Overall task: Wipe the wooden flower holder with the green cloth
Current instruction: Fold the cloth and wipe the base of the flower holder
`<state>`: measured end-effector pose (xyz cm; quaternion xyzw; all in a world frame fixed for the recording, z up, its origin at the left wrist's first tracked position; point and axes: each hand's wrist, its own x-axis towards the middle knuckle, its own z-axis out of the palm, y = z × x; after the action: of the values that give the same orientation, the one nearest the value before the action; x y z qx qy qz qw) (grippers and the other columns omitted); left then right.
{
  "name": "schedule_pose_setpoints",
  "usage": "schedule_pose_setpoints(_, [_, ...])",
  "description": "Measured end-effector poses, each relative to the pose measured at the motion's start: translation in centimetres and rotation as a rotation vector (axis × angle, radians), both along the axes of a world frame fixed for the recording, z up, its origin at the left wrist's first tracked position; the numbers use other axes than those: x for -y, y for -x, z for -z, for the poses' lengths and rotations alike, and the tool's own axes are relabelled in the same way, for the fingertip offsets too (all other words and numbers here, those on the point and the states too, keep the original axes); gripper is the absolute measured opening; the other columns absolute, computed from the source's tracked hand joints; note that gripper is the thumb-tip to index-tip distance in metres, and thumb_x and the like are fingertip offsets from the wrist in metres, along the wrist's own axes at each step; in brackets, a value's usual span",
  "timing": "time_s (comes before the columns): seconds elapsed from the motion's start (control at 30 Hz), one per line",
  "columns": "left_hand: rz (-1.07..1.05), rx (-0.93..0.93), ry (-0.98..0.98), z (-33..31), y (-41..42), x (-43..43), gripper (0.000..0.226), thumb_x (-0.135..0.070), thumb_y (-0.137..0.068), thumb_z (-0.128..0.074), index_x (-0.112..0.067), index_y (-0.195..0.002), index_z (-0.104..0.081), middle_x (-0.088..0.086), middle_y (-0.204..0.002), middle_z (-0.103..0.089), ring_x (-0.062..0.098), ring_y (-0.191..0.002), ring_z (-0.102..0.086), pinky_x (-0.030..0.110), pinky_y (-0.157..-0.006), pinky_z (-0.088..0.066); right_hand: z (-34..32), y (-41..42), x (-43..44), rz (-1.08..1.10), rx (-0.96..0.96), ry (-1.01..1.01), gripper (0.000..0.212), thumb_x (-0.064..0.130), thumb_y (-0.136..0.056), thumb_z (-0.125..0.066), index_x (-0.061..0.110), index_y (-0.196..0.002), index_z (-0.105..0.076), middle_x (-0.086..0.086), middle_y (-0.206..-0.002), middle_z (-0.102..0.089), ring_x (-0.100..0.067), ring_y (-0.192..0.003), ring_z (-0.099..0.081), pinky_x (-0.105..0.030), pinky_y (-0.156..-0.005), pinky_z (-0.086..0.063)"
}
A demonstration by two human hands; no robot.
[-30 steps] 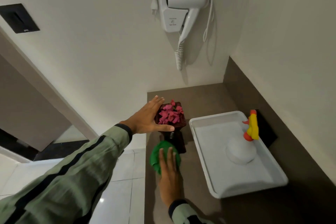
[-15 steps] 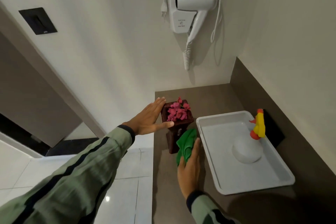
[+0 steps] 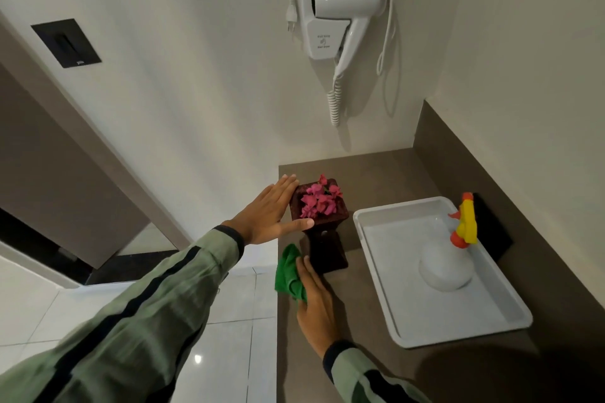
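A dark wooden flower holder (image 3: pixel 326 249) stands upright near the left edge of a brown counter, with pink flowers (image 3: pixel 318 200) in its top. My left hand (image 3: pixel 266 214) lies flat against the holder's upper left side, fingers straight, thumb across the front rim. My right hand (image 3: pixel 316 303) presses the crumpled green cloth (image 3: pixel 288 273) against the lower left of the holder's base, at the counter's edge.
A white tray (image 3: pixel 376 275) lies to the right of the holder, holding a white spray bottle (image 3: pixel 447 268) with a yellow and orange nozzle. A wall hair dryer (image 3: pixel 340 10) hangs above. The brown counter (image 3: pixel 376 173) drops off at its left edge to a tiled floor.
My right hand has carried the green cloth from the holder's right front side around to its lower left side. My left hand has stayed on the holder's top.
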<state>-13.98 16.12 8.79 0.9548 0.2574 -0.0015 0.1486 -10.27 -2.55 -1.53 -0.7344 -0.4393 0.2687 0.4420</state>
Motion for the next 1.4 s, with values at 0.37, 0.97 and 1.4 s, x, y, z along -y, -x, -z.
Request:
schedule_pose_setpoints(0.37, [0.002, -0.026, -0.003, -0.1, 0.0, 0.0, 0.105, -0.079, -0.081, -0.036, -0.014, -0.156, -0.002, 0.005, -0.166, 0.002, 0.015, -0.151, 0.006, 0.042, -0.124, -0.002, -1.8, -2.5, -0.1, 0.413, -0.032, -0.095, 0.071, -0.002, -0.089, -0.056, 0.014, -0.146, -0.017, -0.016, -0.153, -0.030, -0.030, -0.138, -0.036, -0.040, -0.111, -0.034])
schedule_pose_setpoints(0.97, [-0.011, -0.076, -0.025, -0.4, -0.1, -0.1, 0.112, -0.089, -0.074, -0.026, -0.015, -0.155, 0.000, 0.007, -0.166, 0.001, 0.016, -0.151, 0.006, 0.040, -0.123, 0.000, -0.5, 0.3, 1.7, -0.004, 0.064, 0.099, 0.068, 0.007, -0.092, -0.054, 0.023, -0.148, -0.019, 0.002, -0.158, -0.021, -0.017, -0.138, -0.037, -0.025, -0.110, -0.034])
schedule_pose_setpoints(1.4, [-0.004, -0.055, -0.017, -0.5, -0.1, 0.1, 0.110, -0.085, -0.077, -0.028, -0.013, -0.155, -0.001, 0.009, -0.165, -0.001, 0.018, -0.152, 0.004, 0.043, -0.124, -0.002, -1.7, -1.8, -0.3, 0.072, 0.364, 0.215, 0.062, 0.018, -0.091, -0.055, 0.029, -0.145, -0.027, 0.009, -0.158, -0.023, -0.014, -0.143, -0.022, -0.034, -0.115, -0.028])
